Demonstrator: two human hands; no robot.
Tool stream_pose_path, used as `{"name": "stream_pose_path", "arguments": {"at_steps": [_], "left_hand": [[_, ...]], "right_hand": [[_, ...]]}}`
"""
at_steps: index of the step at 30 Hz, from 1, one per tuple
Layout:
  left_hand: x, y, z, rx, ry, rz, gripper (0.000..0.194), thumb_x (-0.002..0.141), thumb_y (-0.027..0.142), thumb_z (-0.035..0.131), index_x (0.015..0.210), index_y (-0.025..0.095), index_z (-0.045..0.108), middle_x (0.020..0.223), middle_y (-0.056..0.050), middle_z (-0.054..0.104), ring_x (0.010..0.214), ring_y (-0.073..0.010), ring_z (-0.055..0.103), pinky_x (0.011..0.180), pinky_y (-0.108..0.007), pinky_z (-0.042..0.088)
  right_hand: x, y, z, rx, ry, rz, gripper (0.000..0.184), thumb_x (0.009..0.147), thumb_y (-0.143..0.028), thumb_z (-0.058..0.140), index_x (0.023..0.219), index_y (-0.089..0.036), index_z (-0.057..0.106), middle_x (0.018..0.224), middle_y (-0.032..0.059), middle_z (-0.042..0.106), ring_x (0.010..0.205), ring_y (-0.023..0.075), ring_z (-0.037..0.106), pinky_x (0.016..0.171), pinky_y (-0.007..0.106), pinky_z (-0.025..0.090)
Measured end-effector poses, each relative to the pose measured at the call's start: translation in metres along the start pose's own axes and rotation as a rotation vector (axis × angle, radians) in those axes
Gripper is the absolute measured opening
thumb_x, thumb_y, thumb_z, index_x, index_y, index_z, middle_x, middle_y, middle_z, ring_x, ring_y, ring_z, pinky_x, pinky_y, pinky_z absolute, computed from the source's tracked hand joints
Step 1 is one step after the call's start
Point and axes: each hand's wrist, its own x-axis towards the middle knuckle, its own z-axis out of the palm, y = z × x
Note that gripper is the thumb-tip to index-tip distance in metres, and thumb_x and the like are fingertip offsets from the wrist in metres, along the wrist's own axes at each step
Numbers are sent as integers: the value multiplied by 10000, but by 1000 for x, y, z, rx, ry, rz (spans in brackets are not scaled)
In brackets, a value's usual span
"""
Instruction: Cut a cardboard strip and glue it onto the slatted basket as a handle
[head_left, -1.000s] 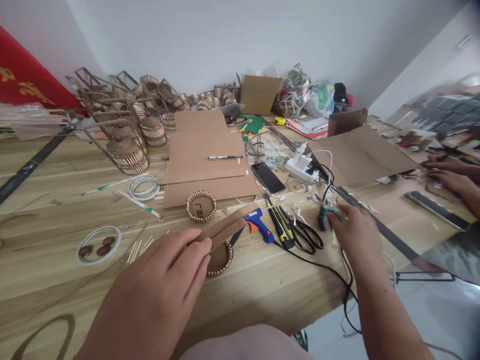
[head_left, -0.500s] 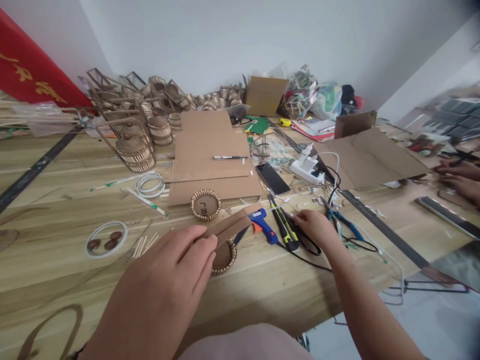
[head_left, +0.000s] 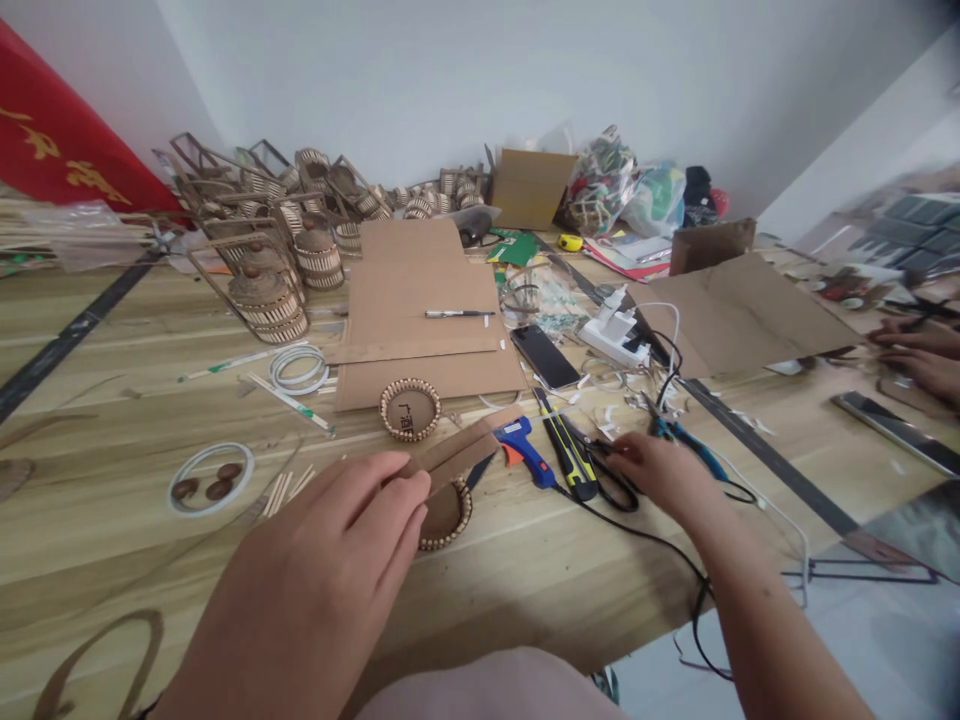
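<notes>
My left hand (head_left: 330,550) is closed on a cardboard strip (head_left: 469,450), held over a small round basket (head_left: 466,515) whose rim is lined with short sticks. Another such basket (head_left: 411,410), with cardboard in its bottom, sits just beyond. The fingers of my right hand (head_left: 656,470) are curled together beside the black handles of the scissors (head_left: 619,490); what they hold, if anything, is hidden. Between my hands lie a blue glue gun (head_left: 527,450) and a yellow-green utility knife (head_left: 568,445). Blue-handled pliers (head_left: 694,445) are to the right of my right hand.
Cardboard sheets (head_left: 420,290) carry a pen (head_left: 459,314), with a phone (head_left: 546,357) and a power strip (head_left: 615,335) nearby. Stick baskets (head_left: 270,300) crowd the back left. White rings (head_left: 298,370) lie at left. Another person's hands (head_left: 922,355) are at the far right.
My right hand has moved a little to the right, uncovering more of the scissors' handles. A black cable now hangs over the table's front edge. My left hand stays almost still with the cardboard strip.
</notes>
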Motion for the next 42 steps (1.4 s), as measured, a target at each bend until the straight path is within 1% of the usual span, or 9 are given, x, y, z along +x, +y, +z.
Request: {"name": "stream_pose_path", "arguments": {"at_steps": [4, 7, 10, 14, 18, 21, 29, 36, 42], "left_hand": [[2, 0, -1, -7, -19, -19, 361, 1026, 207, 290, 1106, 163, 640, 1038, -62, 717, 1001, -215, 679, 806, -365, 593], [6, 1, -5, -7, -31, -6, 390, 1025, 198, 269, 1077, 157, 653, 1002, -65, 722, 959, -215, 692, 755, -358, 605], [10, 3, -8, -6, -5, -22, 442, 1025, 173, 229, 1011, 155, 670, 951, -61, 726, 899, -207, 705, 710, -347, 612], [11, 4, -8, -45, -22, -49, 427, 1018, 168, 249, 981, 169, 675, 964, -53, 730, 891, -208, 705, 700, -355, 615], [7, 4, -9, -41, -75, -57, 422, 995, 126, 259, 1045, 175, 675, 1061, -68, 723, 961, -225, 693, 736, -381, 620], [4, 3, -9, 4, -84, -25, 444, 964, 81, 255, 1107, 164, 668, 1099, -83, 718, 1003, -238, 682, 752, -389, 622], [6, 2, -10, 49, -79, 14, 478, 950, 73, 237, 1090, 157, 687, 1081, -93, 730, 955, -241, 700, 738, -380, 627], [7, 2, -11, 4, -61, 11, 459, 993, 128, 250, 1049, 166, 704, 1070, -86, 731, 968, -224, 697, 773, -373, 618], [9, 1, -9, -109, -43, -42, 378, 1017, 198, 328, 996, 178, 705, 1042, -65, 730, 941, -208, 698, 771, -378, 615]], "right_hand": [[-11, 3, 15, 26, -61, -71, 289, 753, -250, 581, 1025, -158, 613, 961, 141, 728, 882, 281, 694, 726, 338, 497], [-13, 13, 16, 135, -37, -103, 328, 758, -319, 547, 1053, -176, 559, 829, 95, 719, 779, 269, 689, 671, 345, 499], [-15, 26, 9, 358, -20, -77, 317, 727, -430, 564, 956, -214, 534, 752, 76, 708, 682, 259, 673, 613, 351, 507], [-30, 29, -11, 678, -87, 47, 553, 661, -581, 664, 1050, -222, 506, 736, 64, 689, 587, 248, 645, 486, 358, 530], [-63, 1, -32, 975, -118, 119, 711, 675, -643, 723, 1247, -291, 489, 910, 43, 632, 775, 250, 691, 721, 434, 625], [-90, -33, -42, 1123, -236, -18, 639, 764, -661, 652, 1268, -281, 548, 906, 61, 598, 809, 230, 654, 806, 435, 606], [-108, -94, -52, 1348, -791, -358, 701, 706, -819, 566, 1079, -225, 575, 561, -86, 378, 443, 69, 311, 607, 342, 593], [-104, -105, -63, 1275, -763, -327, 612, 847, -741, 471, 1122, -201, 552, 573, -75, 449, 356, 36, 353, 443, 207, 490], [-101, -105, -67, 1230, -801, -303, 607, 853, -723, 487, 1151, -196, 531, 626, -63, 482, 357, 33, 419, 407, 173, 458]]}}
